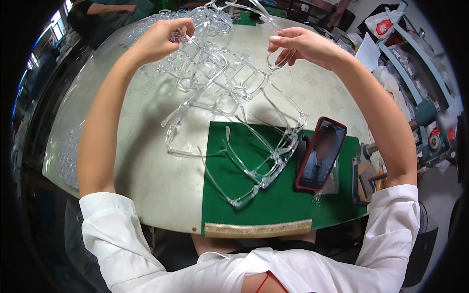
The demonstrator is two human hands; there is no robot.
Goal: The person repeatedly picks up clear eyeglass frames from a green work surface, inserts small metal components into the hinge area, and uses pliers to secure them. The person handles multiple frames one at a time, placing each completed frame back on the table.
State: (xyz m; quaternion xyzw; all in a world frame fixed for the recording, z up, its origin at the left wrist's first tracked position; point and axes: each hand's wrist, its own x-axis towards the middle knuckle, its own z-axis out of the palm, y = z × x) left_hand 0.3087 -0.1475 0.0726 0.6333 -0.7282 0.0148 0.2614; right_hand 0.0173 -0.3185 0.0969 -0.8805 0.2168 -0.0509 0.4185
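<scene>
My left hand (161, 40) is raised over the far left of the table, its fingers curled closed around clear plastic eyeglass frames (210, 68). Something small and pinkish (180, 34) shows between those fingers; I cannot make out what it is. Across from it, my right hand (312, 46) pinches part of another clear eyeglass frame (277, 61). A tangle of see-through frames fills the gap between both hands. Nearer to me, several more clear frames (266, 176) lie overlapping, with temples spread, on a green mat (288, 210).
A phone in a red case (321, 154) leans on the mat, its screen lit. Clear frames are heaped (146, 29) at the table's far left. A metal clamp-like fixture (360, 173) is at the right edge. Another person's arm (112, 9) shows at far left.
</scene>
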